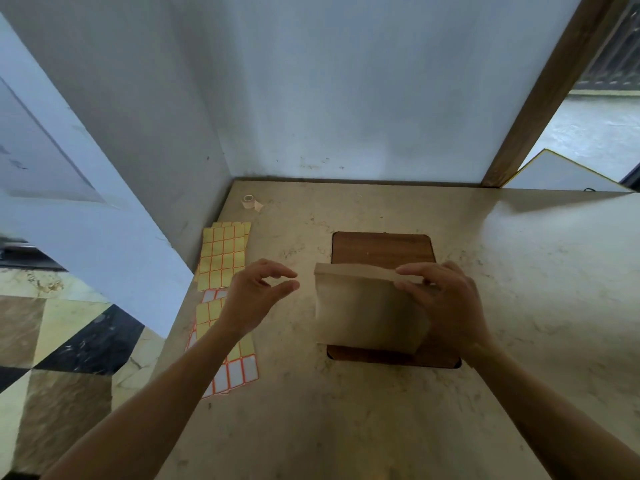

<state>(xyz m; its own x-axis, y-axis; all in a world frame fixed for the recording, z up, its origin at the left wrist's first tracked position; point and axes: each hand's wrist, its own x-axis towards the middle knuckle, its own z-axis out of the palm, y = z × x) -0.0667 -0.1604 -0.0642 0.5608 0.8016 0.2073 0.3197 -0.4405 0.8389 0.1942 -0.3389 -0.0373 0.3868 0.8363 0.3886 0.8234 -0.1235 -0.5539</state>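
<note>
Right below where my right hand (446,299) grips, the brown paper bag (363,313) hides half the wooden board (381,249).

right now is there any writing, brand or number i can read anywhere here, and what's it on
No text can be read in this view.
Brown paper bag: plain face, no print showing.
Label sheets: blank boxes with orange borders, nothing written in them.
Tape roll: too small to tell whether it has any print.
Wooden board: bare wood grain, no mark.
</note>
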